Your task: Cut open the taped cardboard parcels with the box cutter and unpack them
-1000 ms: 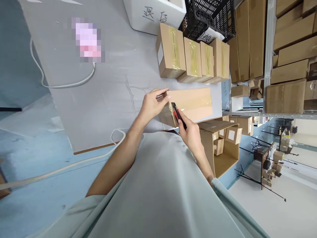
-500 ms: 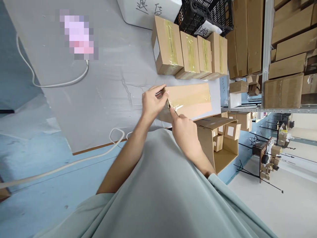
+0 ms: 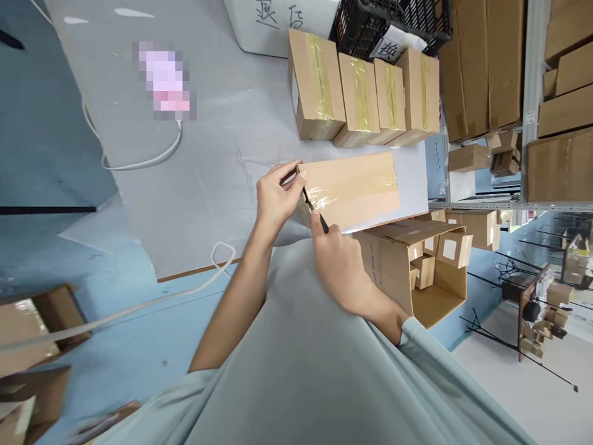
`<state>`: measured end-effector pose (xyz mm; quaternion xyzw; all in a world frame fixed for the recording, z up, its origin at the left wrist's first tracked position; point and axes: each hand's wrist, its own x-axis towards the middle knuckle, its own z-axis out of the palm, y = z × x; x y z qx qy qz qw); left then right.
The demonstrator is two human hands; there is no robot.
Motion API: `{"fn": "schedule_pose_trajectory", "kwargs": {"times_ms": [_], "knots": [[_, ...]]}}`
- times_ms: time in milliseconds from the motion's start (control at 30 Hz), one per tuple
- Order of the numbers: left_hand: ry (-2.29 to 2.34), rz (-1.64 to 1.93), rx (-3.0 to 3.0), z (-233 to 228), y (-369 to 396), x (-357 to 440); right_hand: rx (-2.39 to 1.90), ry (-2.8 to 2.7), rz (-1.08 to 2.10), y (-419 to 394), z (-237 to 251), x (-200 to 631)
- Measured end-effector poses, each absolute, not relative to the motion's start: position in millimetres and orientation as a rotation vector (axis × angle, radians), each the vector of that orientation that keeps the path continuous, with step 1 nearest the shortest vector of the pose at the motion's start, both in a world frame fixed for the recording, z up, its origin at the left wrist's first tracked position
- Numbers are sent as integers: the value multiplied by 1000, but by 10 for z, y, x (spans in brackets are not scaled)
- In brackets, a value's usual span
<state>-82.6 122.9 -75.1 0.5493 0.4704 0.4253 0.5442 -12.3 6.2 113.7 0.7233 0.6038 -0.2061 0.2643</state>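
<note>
A long cardboard box with clear tape along its top lies on the grey table in front of me. My left hand grips the left end of this box, thumb on the near side and fingers on the far edge. In my right hand is a slim dark box cutter, index finger stretched along it. Its tip meets the taped left end of the box, just below my left thumb. My palm hides part of the cutter's handle.
Several taped cardboard boxes stand behind the work. A white bin and a black crate are at the back. To the right, an open carton holds smaller boxes. A white cable crosses the table's front edge.
My right hand and the cutter have moved slightly down and left, and more of the cutter shows. My left hand still holds the box end. The whole view has shifted a little.
</note>
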Motion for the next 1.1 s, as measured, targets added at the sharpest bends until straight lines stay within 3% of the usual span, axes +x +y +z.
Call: {"fn": "schedule_pose_trajectory", "kwargs": {"times_ms": [400, 633, 733, 867, 1100], "knots": [[1283, 944, 1440, -650, 1128, -840, 1827, 1978, -784, -219, 993, 196], [1438, 916, 1552, -566, 1174, -858, 1879, 1982, -876, -470, 1148, 1058], [1512, 1019, 1778, -354, 1045, -555, 2168, 1779, -784, -544, 1066, 1597], [1240, 933, 2058, -165, 804, 231, 2443, 1659, -675, -557, 811, 2199], [1124, 707, 2174, -332, 650, 1011, 2552, 1788, -684, -472, 473, 2630]]}}
